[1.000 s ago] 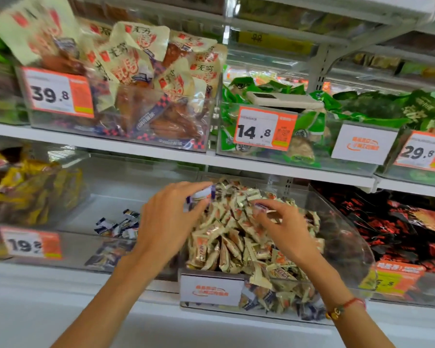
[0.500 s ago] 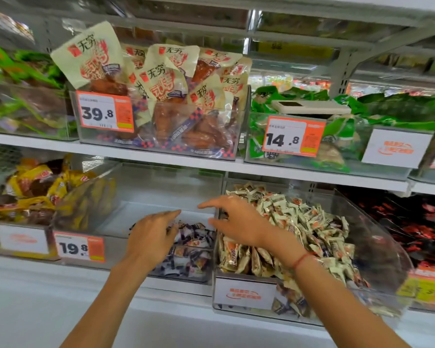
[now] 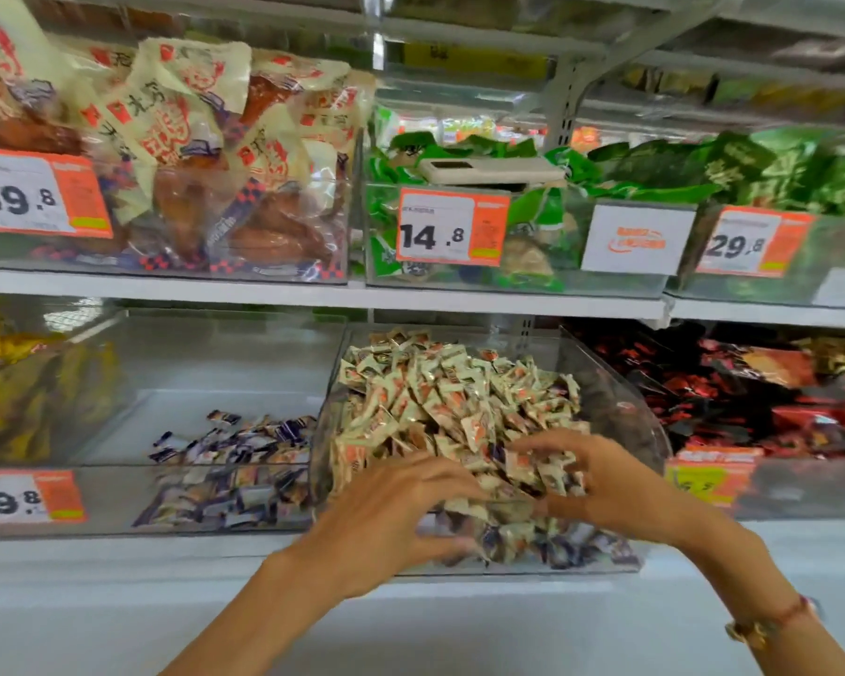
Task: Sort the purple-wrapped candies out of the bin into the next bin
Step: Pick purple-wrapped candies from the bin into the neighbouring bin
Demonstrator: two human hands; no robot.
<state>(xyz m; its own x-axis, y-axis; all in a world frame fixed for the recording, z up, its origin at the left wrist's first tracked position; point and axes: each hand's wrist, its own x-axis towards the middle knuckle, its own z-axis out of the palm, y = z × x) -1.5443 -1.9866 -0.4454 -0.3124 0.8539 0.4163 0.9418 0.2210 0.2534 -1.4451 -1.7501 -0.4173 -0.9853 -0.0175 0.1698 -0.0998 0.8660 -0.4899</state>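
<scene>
Fingers (image 3: 537,448) of right hand (image 3: 606,485) spread and curved over front of cream-wrapped candy heap (image 3: 450,397), tips among wrappers; whether anything pinched, cannot tell through blur; left hand (image 3: 391,519) likewise spread, digging at front lip of source bin (image 3: 620,417), nothing plainly held. Purple-wrapped candies (image 3: 493,453) glimpsed just left of right fingertips, more low against front wall of that bin (image 3: 571,546); sorted ones (image 3: 245,436) lying in next bin (image 3: 181,353), left of source bin. Risks, as judgement: raking with both hands likely to spill cream pieces over front lip; cream piece easily pinched along with purple; buried purple ones missed. Purple pieces lying every which way, long axes from twisted end to twisted end, no common heading; single orientation too blurred to tell.
</scene>
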